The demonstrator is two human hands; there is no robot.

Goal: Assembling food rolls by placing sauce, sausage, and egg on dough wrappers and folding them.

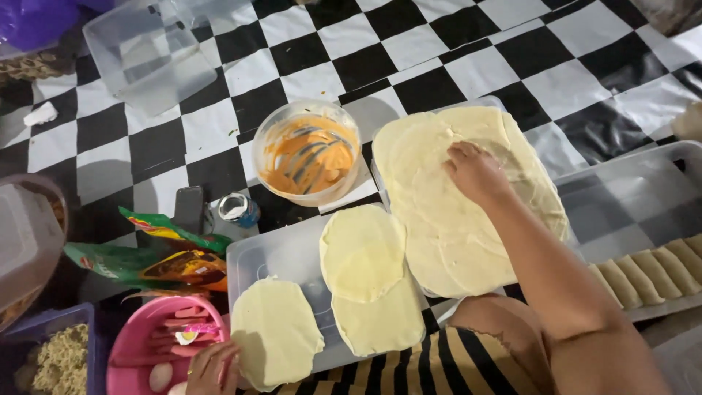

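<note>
The right hand (474, 172) lies flat, fingers spread, on top of the stack of thin pale wrappers (453, 219); it presses on the upper part of the stack and grips nothing. The left hand (212, 366) is below-left of the stack, at the rim of a pink bowl (135, 344), fingers curled; whether it holds something I cannot tell. Three single wrappers (362, 252) lie just left of the stack on a clear lid (281, 252). An orange sauce bowl (307, 153) stands above them.

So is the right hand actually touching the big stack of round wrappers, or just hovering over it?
Touching. The head view shows the right hand lying on the top sheet of the stack of wrappers, fingertips pressed onto the dough with no gap visible.
</note>
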